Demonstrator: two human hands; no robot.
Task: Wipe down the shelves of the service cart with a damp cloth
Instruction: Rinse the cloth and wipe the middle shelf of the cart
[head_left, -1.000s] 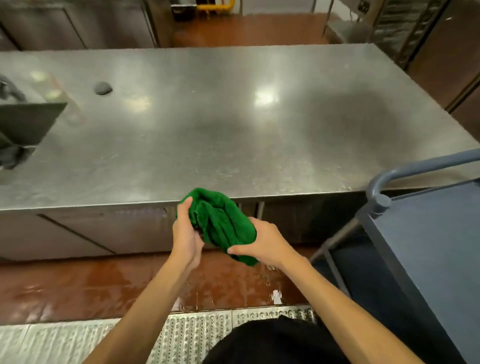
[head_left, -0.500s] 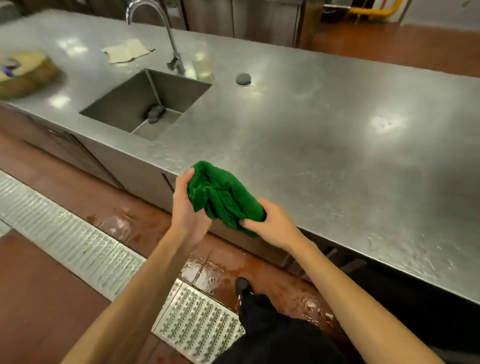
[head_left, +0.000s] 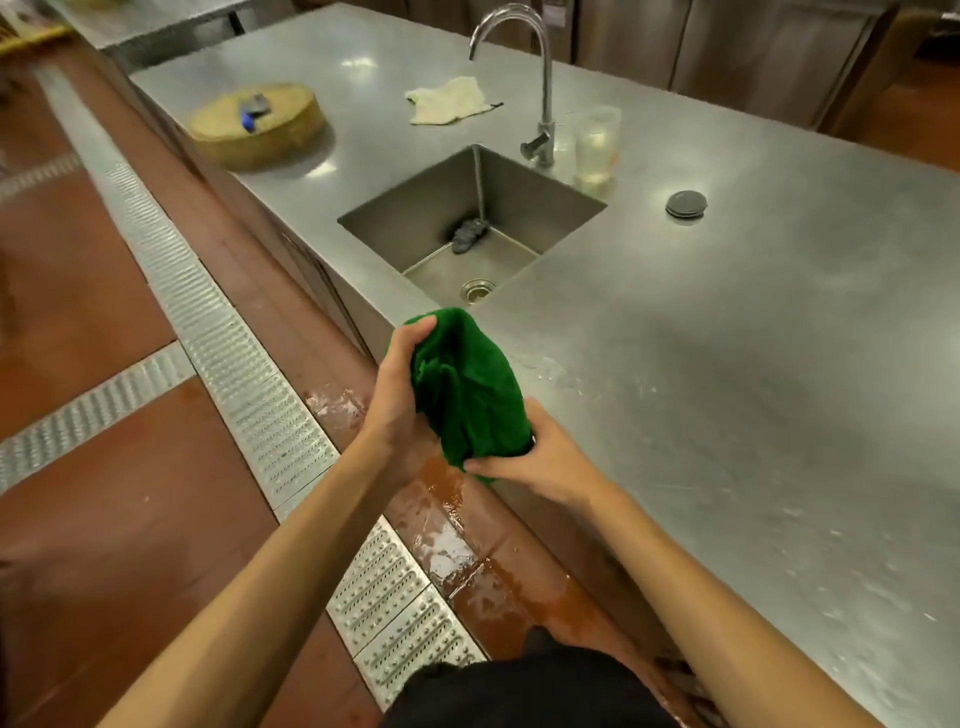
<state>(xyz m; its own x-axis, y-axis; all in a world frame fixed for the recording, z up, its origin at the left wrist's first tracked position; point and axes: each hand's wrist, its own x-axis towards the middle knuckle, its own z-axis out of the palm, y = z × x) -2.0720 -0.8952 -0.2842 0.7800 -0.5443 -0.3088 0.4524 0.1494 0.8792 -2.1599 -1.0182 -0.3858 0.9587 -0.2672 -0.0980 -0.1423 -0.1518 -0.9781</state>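
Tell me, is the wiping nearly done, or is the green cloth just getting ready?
Just getting ready. Done: nothing wiped that shows; no cart is in view. In hand: the left hand and right hand both hold the bunched green cloth at the counter edge, near the sink. Left: every cart shelf.

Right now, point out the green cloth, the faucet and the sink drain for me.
green cloth (head_left: 470, 384), head view, on the middle of the bunched fabric.
faucet (head_left: 546, 88), head view, on the upright stretch of its curved neck.
sink drain (head_left: 478, 289), head view, on the round metal strainer in the basin floor.
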